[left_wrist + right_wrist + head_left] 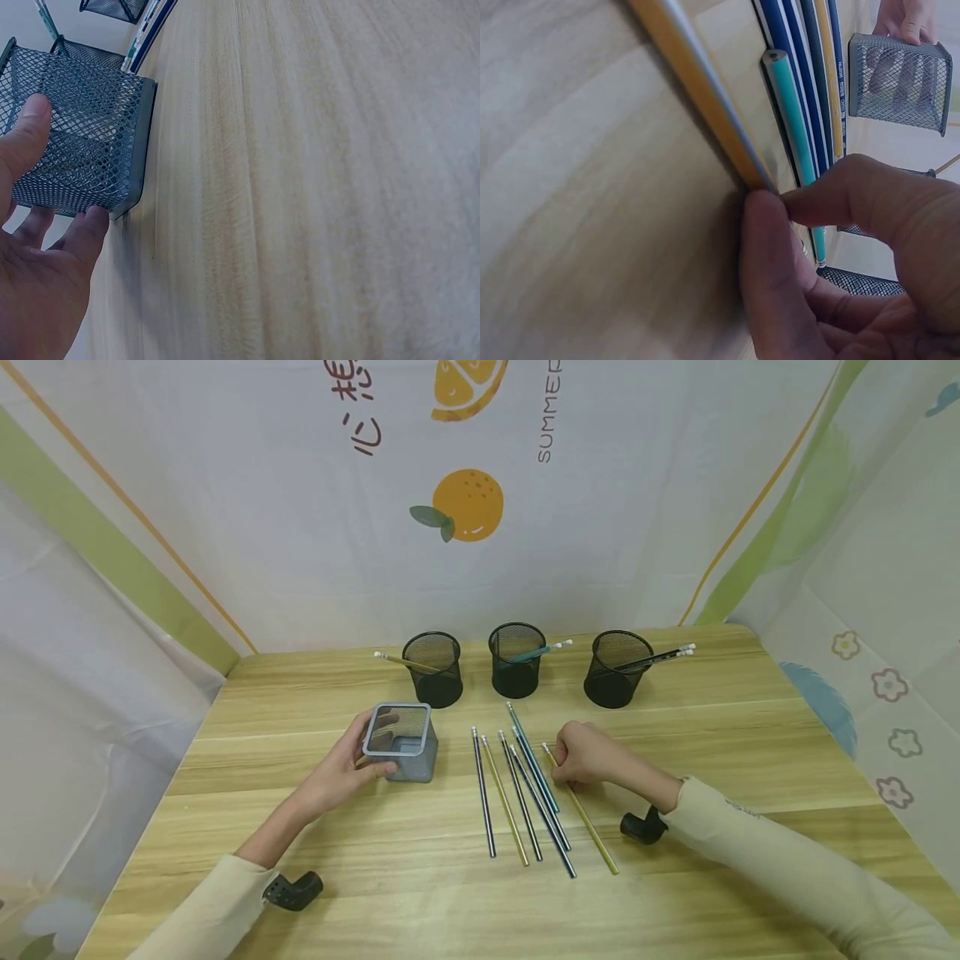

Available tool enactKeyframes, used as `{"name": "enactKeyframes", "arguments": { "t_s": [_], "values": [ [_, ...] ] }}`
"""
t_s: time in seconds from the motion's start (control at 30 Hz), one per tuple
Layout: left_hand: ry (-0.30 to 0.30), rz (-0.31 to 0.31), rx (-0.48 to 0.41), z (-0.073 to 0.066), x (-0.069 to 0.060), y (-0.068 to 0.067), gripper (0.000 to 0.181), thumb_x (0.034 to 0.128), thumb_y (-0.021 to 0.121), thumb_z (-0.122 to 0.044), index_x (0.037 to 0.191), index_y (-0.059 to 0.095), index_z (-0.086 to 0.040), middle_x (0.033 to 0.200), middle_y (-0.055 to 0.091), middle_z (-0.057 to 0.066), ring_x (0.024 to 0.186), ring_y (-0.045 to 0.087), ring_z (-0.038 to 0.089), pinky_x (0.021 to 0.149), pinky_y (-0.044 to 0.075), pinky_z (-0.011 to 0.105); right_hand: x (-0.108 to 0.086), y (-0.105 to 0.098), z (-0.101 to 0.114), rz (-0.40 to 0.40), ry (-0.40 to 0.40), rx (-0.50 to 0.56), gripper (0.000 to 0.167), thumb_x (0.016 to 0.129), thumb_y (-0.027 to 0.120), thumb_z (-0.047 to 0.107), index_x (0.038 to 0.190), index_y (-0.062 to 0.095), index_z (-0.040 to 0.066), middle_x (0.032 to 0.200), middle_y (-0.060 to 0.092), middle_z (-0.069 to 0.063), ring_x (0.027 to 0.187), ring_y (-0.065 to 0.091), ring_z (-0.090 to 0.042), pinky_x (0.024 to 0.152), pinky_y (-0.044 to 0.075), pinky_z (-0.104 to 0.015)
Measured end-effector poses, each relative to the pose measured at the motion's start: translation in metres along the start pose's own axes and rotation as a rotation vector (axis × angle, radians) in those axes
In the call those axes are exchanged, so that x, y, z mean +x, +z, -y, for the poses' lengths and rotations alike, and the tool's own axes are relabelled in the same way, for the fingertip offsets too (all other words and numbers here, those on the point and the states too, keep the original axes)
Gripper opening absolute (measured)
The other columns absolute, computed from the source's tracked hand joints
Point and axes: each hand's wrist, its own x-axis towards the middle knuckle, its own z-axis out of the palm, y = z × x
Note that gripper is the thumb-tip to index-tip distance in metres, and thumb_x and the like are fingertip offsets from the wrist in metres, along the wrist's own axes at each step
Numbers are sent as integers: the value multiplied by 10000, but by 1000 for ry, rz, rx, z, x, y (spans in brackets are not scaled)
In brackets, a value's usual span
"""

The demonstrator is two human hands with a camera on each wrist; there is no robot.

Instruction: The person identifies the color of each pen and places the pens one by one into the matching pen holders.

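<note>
One square grey mesh holder (pixel 414 767), left of centre, clasped by the left grip (pixel 343 776), presumably for steadiness; right of centre, right grip (pixel 598 755) pinching a slim yellow pencil (pixel 596 832)!

The left arm (pixel 202 906) reaches forward and inward. The left hand (pixel 343 768) is half curved, and its thumb (pixel 30 131) stands apart from the fingers (pixel 86 240). The right arm (pixel 795 868) comes from the right side; the right hand (pixel 594 756) is folded, with fingertips (pixel 763 214) brought close in a pinch.
</note>
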Motion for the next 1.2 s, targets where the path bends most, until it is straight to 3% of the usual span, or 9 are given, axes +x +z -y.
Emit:
{"name": "enactKeyframes", "arguments": {
  "t_s": [0.33,0.7,0.97,1.2],
  "values": [
    [-3,-1,-1,-2,0,1,796,917,692,90,1562,239,-20,1567,320,233,1421,313,473,1111,323,626,-1,-3,1,9,43,24,198,765,716,6,651,577,90,512,586,19,444,604,-121,479,469,-228],
    [7,3,5,-3,0,0,790,921,692,84,1561,242,-23,1566,319,235,1421,306,481,1106,312,645,-7,-19,-2,6,-49,132,117,789,672,-36,778,582,38,589,600,-15,494,614,-156,506,497,-258],
    [7,1,9,-2,-1,0,792,917,694,88,1557,237,-7,1563,320,242,1416,307,491,1101,316,647,-8,-26,0,10,-72,174,90,797,652,-42,825,584,10,631,605,-35,508,620,-173,534,539,-296],
    [5,-4,12,-2,0,0,791,913,694,93,1554,238,2,1563,323,244,1412,313,494,1102,324,633,-10,-31,3,-43,-71,163,86,788,659,-20,831,599,26,674,618,-27,520,647,-164,535,561,-295]
  ]
}}
